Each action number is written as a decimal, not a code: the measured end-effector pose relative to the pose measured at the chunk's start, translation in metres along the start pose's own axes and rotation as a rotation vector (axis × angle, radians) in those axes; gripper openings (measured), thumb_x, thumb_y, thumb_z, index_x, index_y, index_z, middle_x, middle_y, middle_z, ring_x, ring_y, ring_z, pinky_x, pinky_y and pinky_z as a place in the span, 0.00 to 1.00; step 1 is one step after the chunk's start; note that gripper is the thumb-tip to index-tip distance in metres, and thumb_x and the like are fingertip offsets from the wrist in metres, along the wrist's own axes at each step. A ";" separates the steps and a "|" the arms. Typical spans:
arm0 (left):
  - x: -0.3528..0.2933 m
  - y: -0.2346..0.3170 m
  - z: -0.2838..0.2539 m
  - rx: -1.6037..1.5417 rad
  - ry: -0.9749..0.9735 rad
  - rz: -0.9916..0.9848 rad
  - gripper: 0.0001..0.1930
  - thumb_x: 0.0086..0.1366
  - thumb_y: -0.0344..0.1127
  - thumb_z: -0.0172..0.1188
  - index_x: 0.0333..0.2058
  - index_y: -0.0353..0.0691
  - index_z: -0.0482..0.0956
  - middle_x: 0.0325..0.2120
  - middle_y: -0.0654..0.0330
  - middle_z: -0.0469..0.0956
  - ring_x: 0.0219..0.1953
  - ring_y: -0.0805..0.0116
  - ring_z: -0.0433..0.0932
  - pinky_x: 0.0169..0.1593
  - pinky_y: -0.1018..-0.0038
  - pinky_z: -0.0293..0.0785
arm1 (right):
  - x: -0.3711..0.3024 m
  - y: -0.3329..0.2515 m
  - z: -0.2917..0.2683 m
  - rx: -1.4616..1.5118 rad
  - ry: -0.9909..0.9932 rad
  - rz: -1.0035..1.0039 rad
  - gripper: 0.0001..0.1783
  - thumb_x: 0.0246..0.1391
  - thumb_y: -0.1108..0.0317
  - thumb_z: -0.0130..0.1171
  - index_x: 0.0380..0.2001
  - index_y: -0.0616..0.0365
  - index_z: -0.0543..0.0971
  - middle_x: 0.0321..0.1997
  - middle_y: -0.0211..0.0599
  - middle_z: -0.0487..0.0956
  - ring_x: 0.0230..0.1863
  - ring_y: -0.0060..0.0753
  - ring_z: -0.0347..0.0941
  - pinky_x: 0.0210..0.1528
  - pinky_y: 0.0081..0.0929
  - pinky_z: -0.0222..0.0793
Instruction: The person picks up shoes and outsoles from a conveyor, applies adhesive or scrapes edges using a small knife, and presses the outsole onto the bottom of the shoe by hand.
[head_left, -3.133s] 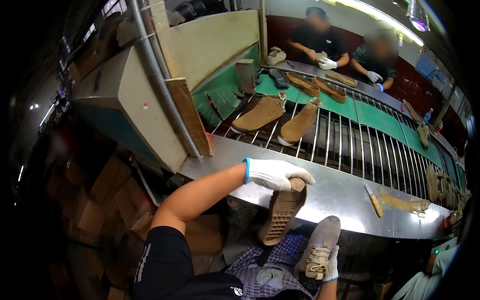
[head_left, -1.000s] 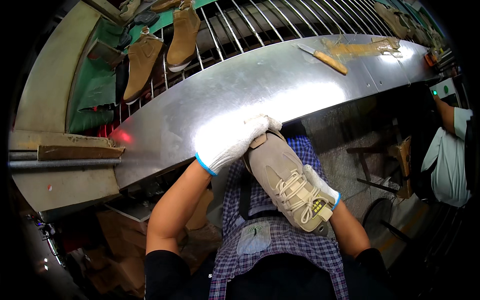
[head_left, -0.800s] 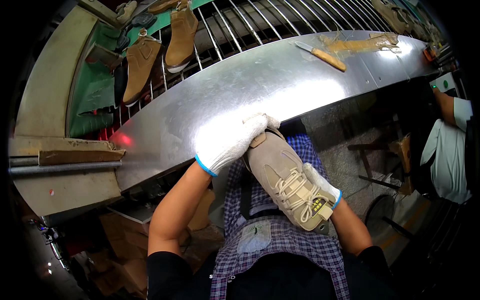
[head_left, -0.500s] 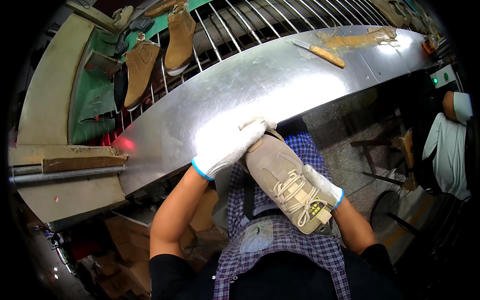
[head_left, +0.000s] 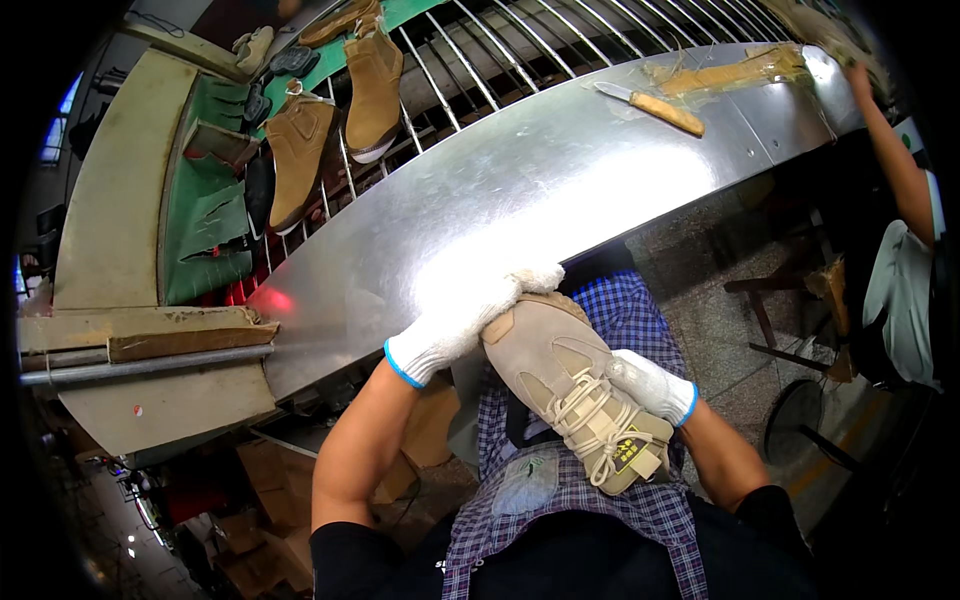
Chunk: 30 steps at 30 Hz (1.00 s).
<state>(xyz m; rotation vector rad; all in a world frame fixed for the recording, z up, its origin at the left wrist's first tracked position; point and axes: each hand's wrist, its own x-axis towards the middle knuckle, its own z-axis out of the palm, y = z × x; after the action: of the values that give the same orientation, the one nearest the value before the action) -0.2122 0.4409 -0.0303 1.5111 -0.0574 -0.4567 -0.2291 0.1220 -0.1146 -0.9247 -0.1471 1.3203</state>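
Note:
A beige lace-up shoe [head_left: 535, 345] is held over my lap, its toe toward the metal table and its pull-tab end toward my body. Cream laces are tied in a bow on its top. My left hand [head_left: 465, 322], in a white knit glove with a blue cuff, wraps its fingers over the toe edge. Along the shoe's right side, my right hand [head_left: 655, 388] grips near the laces in a matching glove. The fingers under the shoe are hidden, and so is most of the sole.
On the curved metal table [head_left: 480, 195] lies a wooden-handled knife [head_left: 663, 108] near brown tape [head_left: 735, 70]. Brown ankle boots [head_left: 303, 150] stand by metal rods [head_left: 515, 45] at the back left. A co-worker's arm [head_left: 898, 160] reaches in at right, above a stool [head_left: 797, 420].
The view has shifted slightly. My left fingers have moved a little along the toe edge, with both hands still on the shoe. A co-worker's arm now reaches toward the far right table end.

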 end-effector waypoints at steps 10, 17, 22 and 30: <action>0.044 0.014 0.019 -0.107 -0.059 -0.153 0.20 0.74 0.49 0.65 0.51 0.40 0.91 0.54 0.54 0.87 0.59 0.60 0.82 0.69 0.65 0.73 | -0.014 0.025 -0.006 0.419 0.140 -0.044 0.46 0.73 0.39 0.58 0.76 0.67 0.64 0.70 0.50 0.77 0.65 0.40 0.80 0.65 0.39 0.82; 0.039 -0.001 0.048 -0.288 0.064 0.032 0.28 0.76 0.53 0.61 0.57 0.31 0.85 0.56 0.47 0.85 0.65 0.55 0.79 0.72 0.58 0.71 | -0.017 0.077 -0.038 0.706 0.344 0.165 0.49 0.68 0.35 0.61 0.78 0.58 0.63 0.72 0.53 0.75 0.66 0.52 0.79 0.64 0.49 0.84; 0.010 0.030 0.039 0.062 0.155 0.110 0.41 0.72 0.50 0.66 0.74 0.30 0.64 0.69 0.42 0.72 0.73 0.53 0.70 0.77 0.56 0.64 | -0.015 0.024 -0.019 0.760 0.068 0.124 0.43 0.76 0.37 0.47 0.79 0.58 0.61 0.75 0.55 0.72 0.70 0.53 0.75 0.72 0.58 0.75; -0.049 0.120 -0.006 0.334 0.201 0.280 0.56 0.57 0.50 0.83 0.76 0.33 0.61 0.67 0.45 0.74 0.69 0.55 0.74 0.73 0.61 0.70 | 0.043 -0.042 0.015 0.193 -0.145 -0.118 0.33 0.75 0.46 0.47 0.69 0.62 0.74 0.64 0.51 0.82 0.61 0.46 0.81 0.62 0.48 0.83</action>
<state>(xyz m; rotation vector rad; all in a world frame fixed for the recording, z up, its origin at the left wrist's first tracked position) -0.2248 0.4613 0.0975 1.8372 -0.1933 -0.0692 -0.1934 0.1682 -0.0952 -0.6481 -0.1802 1.2675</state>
